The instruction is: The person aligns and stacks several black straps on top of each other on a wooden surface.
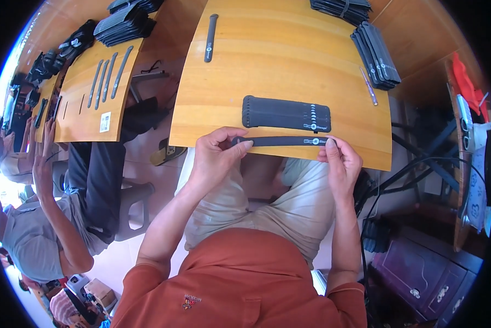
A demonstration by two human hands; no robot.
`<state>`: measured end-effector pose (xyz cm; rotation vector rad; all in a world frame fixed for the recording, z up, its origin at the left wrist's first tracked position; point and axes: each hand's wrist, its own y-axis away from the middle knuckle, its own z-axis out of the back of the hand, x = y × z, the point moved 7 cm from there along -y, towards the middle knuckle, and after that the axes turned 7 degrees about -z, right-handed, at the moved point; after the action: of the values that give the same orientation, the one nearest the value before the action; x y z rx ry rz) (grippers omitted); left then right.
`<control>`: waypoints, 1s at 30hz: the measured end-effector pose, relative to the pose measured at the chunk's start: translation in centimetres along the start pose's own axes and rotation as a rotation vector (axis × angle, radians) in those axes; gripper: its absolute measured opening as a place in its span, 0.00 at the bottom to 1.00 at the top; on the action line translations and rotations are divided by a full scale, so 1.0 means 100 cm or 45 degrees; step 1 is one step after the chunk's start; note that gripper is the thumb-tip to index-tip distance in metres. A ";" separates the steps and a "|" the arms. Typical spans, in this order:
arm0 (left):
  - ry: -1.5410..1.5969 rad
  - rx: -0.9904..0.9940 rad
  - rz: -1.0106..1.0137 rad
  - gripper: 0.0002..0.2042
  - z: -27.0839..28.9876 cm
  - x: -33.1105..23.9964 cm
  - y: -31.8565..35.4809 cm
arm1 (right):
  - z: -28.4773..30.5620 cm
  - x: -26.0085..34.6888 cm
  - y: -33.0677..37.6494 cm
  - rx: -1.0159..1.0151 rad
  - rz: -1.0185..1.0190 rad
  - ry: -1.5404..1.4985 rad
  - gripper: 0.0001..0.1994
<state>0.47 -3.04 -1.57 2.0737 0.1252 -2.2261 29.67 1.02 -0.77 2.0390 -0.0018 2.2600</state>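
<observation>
Stretched level between my hands is a black strap [281, 141] with a white printed mark toward its right end. My left hand [219, 153] pinches the left end between thumb and fingers. At the other end, my right hand [340, 162] grips the strap with the thumb on top. Just beyond it, a fanned row of black straps [278, 113] lies overlapping on the wooden table [213, 109], their white marks lined up at the right. A single black strap [210, 38] lies apart at the far left of the table.
Bundled black straps [374, 54] sit at the far right edge, near a thin pen-like tool [369, 86]. On the left, a co-worker [43, 229] sits at another table [92, 128] holding several loose straps [108, 76]. A shelf with red and white items [466, 104] stands at right.
</observation>
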 end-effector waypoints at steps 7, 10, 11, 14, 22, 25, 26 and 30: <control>-0.116 -0.071 0.044 0.12 -0.003 0.007 -0.018 | 0.008 -0.011 -0.014 -0.074 0.060 0.167 0.10; 0.087 -0.073 0.139 0.12 -0.007 0.012 -0.021 | 0.009 -0.013 -0.018 -0.103 0.076 0.220 0.10; 0.081 -0.073 0.146 0.12 -0.006 0.012 -0.022 | 0.010 -0.013 -0.019 -0.118 0.069 0.235 0.10; 0.098 -0.063 0.171 0.12 -0.005 0.012 -0.027 | 0.010 -0.012 -0.023 -0.130 0.031 0.234 0.09; -0.070 -0.087 0.278 0.12 -0.003 0.013 -0.030 | 0.009 -0.011 -0.027 -0.119 -0.002 0.264 0.08; -0.011 -0.044 0.239 0.12 -0.002 0.015 -0.031 | 0.011 -0.013 -0.029 -0.118 -0.001 0.277 0.08; -0.011 -0.046 0.239 0.12 0.000 0.015 -0.031 | 0.010 -0.013 -0.029 -0.116 0.009 0.284 0.08; -0.037 -0.054 0.264 0.10 0.000 0.013 -0.035 | 0.011 -0.012 -0.030 -0.121 -0.027 0.323 0.08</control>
<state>-0.05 0.44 -2.84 1.9344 -0.0425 -2.1104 31.09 3.88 -2.06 1.6874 -0.0675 2.4376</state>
